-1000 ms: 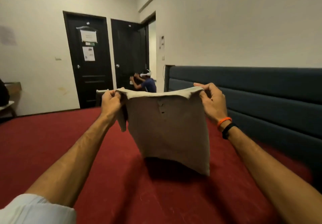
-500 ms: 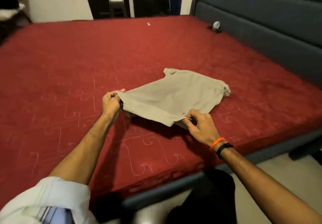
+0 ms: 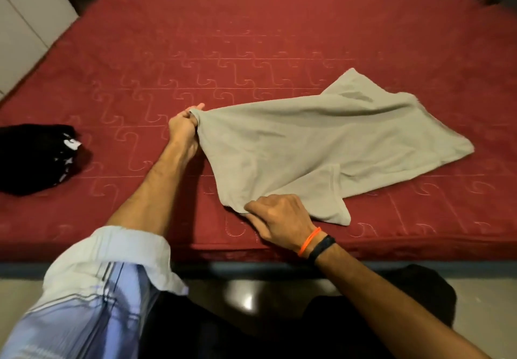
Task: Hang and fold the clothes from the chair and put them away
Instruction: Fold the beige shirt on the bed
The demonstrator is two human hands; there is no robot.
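With beige shirt (image 3: pixel 321 140) spread on red mattress (image 3: pixel 223 37), near edge: left hand (image 3: pixel 183 126) pinching far corner, right hand (image 3: pixel 279 216) gripping near corner (likely tensioning flat for folding).

A: The beige shirt (image 3: pixel 321 140) is soft matt cloth, creased. The red mattress (image 3: pixel 251 37) is quilted fabric, stitched in curls.

B: The black garment (image 3: pixel 33 157) is dark cloth; the floor (image 3: pixel 246 300) is smooth and glossy; the rolled sleeve (image 3: pixel 112 269) is thin woven cloth.
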